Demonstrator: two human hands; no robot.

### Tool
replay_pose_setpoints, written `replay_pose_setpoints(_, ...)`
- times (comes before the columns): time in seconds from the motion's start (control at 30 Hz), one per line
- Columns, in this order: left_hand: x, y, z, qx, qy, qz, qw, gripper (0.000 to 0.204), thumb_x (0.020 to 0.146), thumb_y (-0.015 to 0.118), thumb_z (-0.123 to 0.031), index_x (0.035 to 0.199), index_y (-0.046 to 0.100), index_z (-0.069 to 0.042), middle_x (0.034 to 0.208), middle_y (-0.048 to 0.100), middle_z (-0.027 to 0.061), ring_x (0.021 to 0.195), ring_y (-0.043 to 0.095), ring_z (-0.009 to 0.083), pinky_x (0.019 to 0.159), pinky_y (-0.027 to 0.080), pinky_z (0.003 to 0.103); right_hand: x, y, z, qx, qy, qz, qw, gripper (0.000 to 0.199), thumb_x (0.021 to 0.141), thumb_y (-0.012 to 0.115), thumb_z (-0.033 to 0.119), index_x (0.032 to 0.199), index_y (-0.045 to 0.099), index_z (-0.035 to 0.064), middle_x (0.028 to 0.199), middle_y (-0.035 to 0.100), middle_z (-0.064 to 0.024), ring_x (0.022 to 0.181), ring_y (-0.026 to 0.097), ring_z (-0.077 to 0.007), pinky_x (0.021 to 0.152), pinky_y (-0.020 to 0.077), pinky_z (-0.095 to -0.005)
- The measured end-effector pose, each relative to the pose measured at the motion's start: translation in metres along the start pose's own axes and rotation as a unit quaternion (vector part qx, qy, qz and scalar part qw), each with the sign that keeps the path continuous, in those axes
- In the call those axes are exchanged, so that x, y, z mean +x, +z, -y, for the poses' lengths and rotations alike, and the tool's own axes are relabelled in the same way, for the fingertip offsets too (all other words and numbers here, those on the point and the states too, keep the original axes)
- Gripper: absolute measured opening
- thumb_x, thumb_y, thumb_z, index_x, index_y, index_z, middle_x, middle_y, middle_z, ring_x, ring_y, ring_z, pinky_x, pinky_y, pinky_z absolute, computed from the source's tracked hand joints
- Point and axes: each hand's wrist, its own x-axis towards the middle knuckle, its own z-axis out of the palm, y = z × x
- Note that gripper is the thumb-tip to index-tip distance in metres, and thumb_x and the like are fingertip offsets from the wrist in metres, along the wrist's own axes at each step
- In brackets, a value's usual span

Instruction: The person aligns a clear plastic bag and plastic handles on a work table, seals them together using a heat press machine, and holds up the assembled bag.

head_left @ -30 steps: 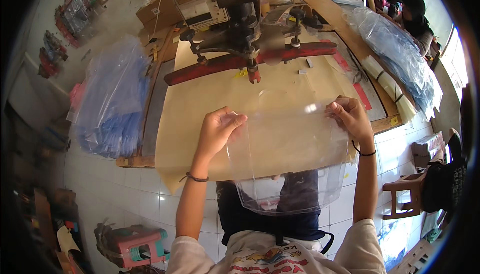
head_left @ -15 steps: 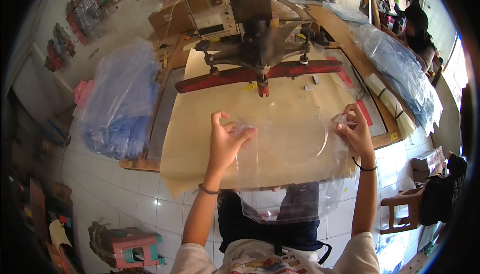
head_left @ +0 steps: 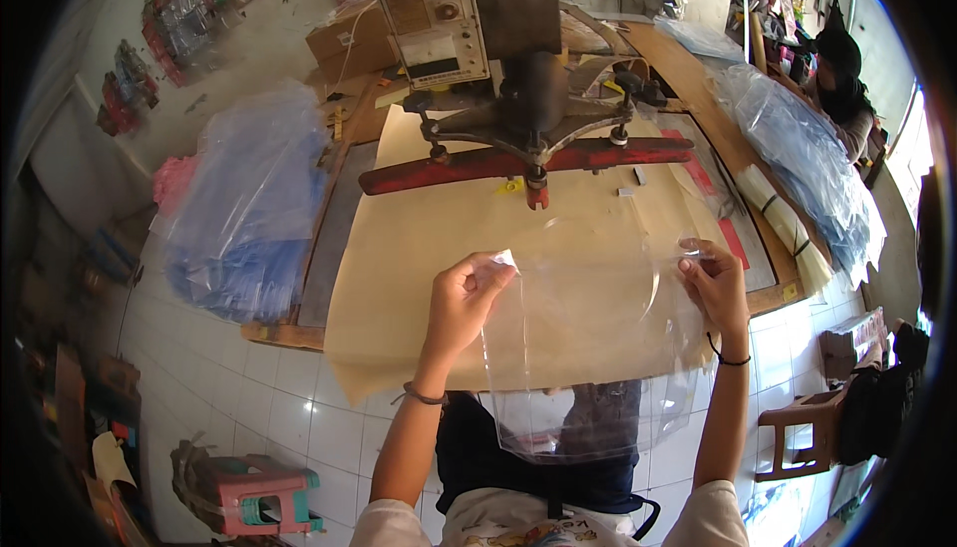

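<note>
A clear plastic bag (head_left: 598, 348) is stretched between my hands over the near edge of the table, its lower end hanging past that edge. My left hand (head_left: 469, 293) pinches its upper left corner between thumb and fingers. At the upper right corner, my right hand (head_left: 714, 283) grips the plastic the same way. Tan sheet material (head_left: 399, 278) covers the tabletop beneath. Just beyond my hands, a red pressing bar (head_left: 429, 174) hangs from a metal bracket on the machine, above the sheet.
A stack of bluish plastic sheets (head_left: 244, 198) lies to the left, with more piled plastic (head_left: 788, 138) at the right. A control box (head_left: 434, 38) stands behind the bar. Stools (head_left: 254, 492) are on the tiled floor. Another person (head_left: 842, 78) sits at the far right.
The left-hand fingers have closed in on the bag's corner, and that hand has shifted slightly right and down. The bag still hangs between both hands. The whole view has shifted a little.
</note>
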Motion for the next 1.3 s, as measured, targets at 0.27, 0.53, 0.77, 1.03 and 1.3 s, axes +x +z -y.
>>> replay_pose_setpoints(0.27, 0.007, 0.002, -0.009, -0.070, -0.052, 0.007, 0.996, 0.010, 0.099, 0.068, -0.013, 0.102, 0.068, -0.004, 0.085, 0.067, -0.0017, 0.071, 0.061, 0.0038, 0.054, 0.044, 0.020, 0.003, 0.001, 0.011, -0.022, -0.015, 0.083, 0.996, 0.026, 0.100, 0.069, 0.023, 0.113, 0.069, 0.0003, 0.065, 0.053, 0.0077, 0.053, 0.043, -0.0014, 0.048, 0.0322, -0.0222)
replay_pose_setpoints(0.53, 0.005, 0.003, -0.010, -0.128, -0.024, -0.022, 0.991, 0.029, 0.096, 0.068, -0.002, 0.122, 0.055, -0.001, 0.090, 0.069, 0.0081, 0.086, 0.070, 0.0159, 0.074, 0.058, 0.030, 0.002, 0.018, 0.029, -0.037, 0.081, 0.075, 0.993, 0.041, 0.097, 0.072, 0.037, 0.090, 0.071, -0.0028, 0.061, 0.054, 0.0035, 0.050, 0.048, -0.0032, 0.045, 0.0326, -0.0218)
replay_pose_setpoints(0.77, 0.005, 0.006, -0.020, -0.094, -0.064, -0.032, 0.993, 0.031, 0.097, 0.065, -0.003, 0.126, 0.055, 0.000, 0.092, 0.068, 0.0073, 0.085, 0.069, 0.0156, 0.078, 0.059, 0.032, 0.001, 0.023, 0.013, 0.002, -0.028, 0.048, 0.998, 0.066, 0.091, 0.074, 0.005, 0.148, 0.041, -0.0023, 0.082, 0.064, 0.0001, 0.070, 0.056, -0.0032, 0.060, 0.0412, -0.0208)
replay_pose_setpoints(1.03, 0.007, -0.004, -0.014, -0.114, -0.079, -0.006, 0.990, 0.011, 0.096, 0.069, -0.008, 0.102, 0.066, 0.000, 0.094, 0.073, 0.0097, 0.085, 0.071, 0.0160, 0.072, 0.056, 0.027, 0.008, 0.011, 0.007, -0.087, 0.005, 0.110, 0.990, 0.034, 0.093, 0.077, 0.015, 0.118, 0.061, -0.0016, 0.080, 0.063, 0.0015, 0.068, 0.057, -0.0043, 0.061, 0.0433, -0.0207)
replay_pose_setpoints(1.3, 0.008, -0.004, -0.015, -0.104, -0.089, 0.013, 0.990, 0.010, 0.096, 0.068, -0.006, 0.091, 0.061, -0.002, 0.092, 0.074, 0.0119, 0.085, 0.073, 0.0184, 0.070, 0.055, 0.028, 0.009, 0.012, 0.002, 0.054, 0.048, 0.139, 0.988, 0.021, 0.093, 0.076, 0.007, 0.099, 0.057, 0.0015, 0.098, 0.077, -0.0110, 0.088, 0.071, -0.0093, 0.075, 0.0547, -0.0222)
